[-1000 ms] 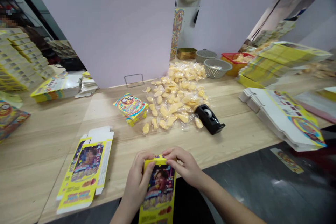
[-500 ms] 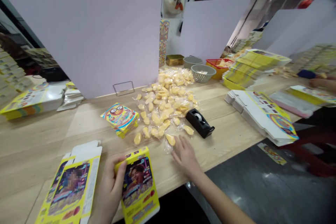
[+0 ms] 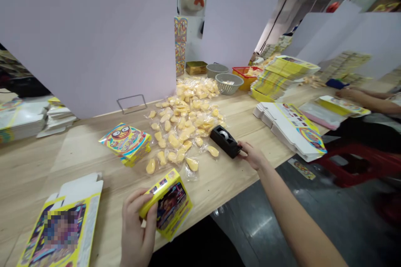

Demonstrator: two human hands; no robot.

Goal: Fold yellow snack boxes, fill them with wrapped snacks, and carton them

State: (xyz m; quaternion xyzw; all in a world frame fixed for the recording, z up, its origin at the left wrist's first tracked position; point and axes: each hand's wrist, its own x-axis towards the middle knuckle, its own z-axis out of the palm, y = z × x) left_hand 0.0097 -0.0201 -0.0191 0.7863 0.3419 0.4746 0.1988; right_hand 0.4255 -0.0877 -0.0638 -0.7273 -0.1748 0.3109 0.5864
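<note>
Head view shows my left hand (image 3: 136,227) at the lower middle of the frame. Its fingers (image 3: 134,201) are closed around a folded yellow carton (image 3: 171,205) with a printed portrait on its face, and I hold this carton tilted above the counter (image 3: 62,154). My right hand (image 3: 253,155) is reached out right of centre, and its fingers (image 3: 242,147) come to the end of a black tape dispenser (image 3: 223,141). They touch it, but I cannot tell if they are clenched on it or only lie against it. Near the lower left corner lies a flat printed box blank (image 3: 62,227), not folded yet. In the middle sits a small stack of boxes with a cartoon face (image 3: 125,144), just beside a heap of yellow pieces in clear wrappers (image 3: 184,127). More flat blanks (image 3: 290,127) lie in a stack right of centre, and at the right edge a co-worker's hand (image 3: 347,94) is over the far part of the counter. I judge that the step in hand is closing this carton, and the next move seems to call for a firm hold on the tape, to seal it.
</note>
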